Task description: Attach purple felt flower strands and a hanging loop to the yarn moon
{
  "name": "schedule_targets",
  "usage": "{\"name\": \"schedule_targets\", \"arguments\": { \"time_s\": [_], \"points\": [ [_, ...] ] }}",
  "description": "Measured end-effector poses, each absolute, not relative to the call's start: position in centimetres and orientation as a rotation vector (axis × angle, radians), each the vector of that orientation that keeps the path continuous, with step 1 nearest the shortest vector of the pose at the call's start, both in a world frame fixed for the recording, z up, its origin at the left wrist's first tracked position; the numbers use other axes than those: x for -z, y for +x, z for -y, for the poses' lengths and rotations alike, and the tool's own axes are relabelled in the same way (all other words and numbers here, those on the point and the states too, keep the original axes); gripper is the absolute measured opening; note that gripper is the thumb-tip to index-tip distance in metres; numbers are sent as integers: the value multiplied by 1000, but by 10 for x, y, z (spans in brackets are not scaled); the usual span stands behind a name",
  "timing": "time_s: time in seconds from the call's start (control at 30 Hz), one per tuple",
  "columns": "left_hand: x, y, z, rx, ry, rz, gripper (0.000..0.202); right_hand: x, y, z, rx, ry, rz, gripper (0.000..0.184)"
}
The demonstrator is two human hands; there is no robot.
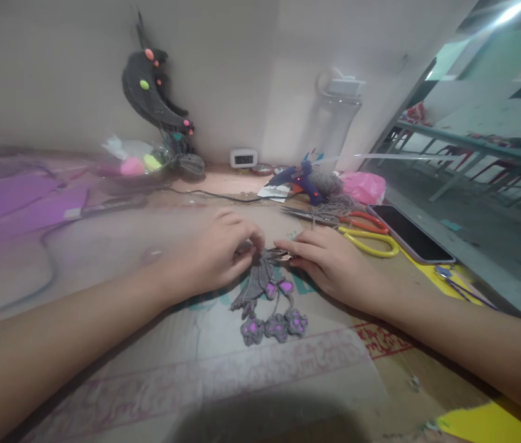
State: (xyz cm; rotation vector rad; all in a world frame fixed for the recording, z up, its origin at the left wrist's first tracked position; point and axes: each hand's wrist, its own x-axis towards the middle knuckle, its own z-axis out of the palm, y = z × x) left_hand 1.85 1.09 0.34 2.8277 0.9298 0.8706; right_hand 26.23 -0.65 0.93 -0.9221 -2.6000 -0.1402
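A grey yarn-wrapped ornament [254, 284] lies on the covered table, with purple-centred yarn flowers [277, 327] hanging from its lower part. My left hand [227, 249] is closed, thumb and fingers pinching the ornament's upper end. Just to the right, my right hand [329, 258] has its index finger and thumb drawn together beside that end. Something small with a metallic shine [282, 255] shows at those fingertips; its kind is unclear. Behind the right hand lies a yellow tool handle [392, 247], its other end hidden by the hand.
Orange-handled scissors [366, 223], a blue glue gun [304, 183], grey yarn [327, 183] and a phone [410, 232] lie right. A white digital clock [243, 159] stands by the wall. A grey crescent ornament [147, 86] hangs left, above purple sheets [24, 197]. A clear bottle [331, 129] stands at the back.
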Motion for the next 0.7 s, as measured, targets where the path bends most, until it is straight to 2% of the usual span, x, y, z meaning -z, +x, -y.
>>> {"name": "schedule_targets", "arguments": {
  "time_s": [0.23, 0.47, 0.7],
  "points": [
    [-8, 18, -5, -861, 2867, -879, 11, -5, 262, 2, 171, -879, 2621, 29],
    [-11, 20, 2, -813, 2925, -772, 12, -6, 263, 3, 56, -944, 2601, 31],
    [-6, 21, -3, -839, 2874, -879, 14, -4, 263, 1, 3, -993, 2576, 31]
  ]
}}
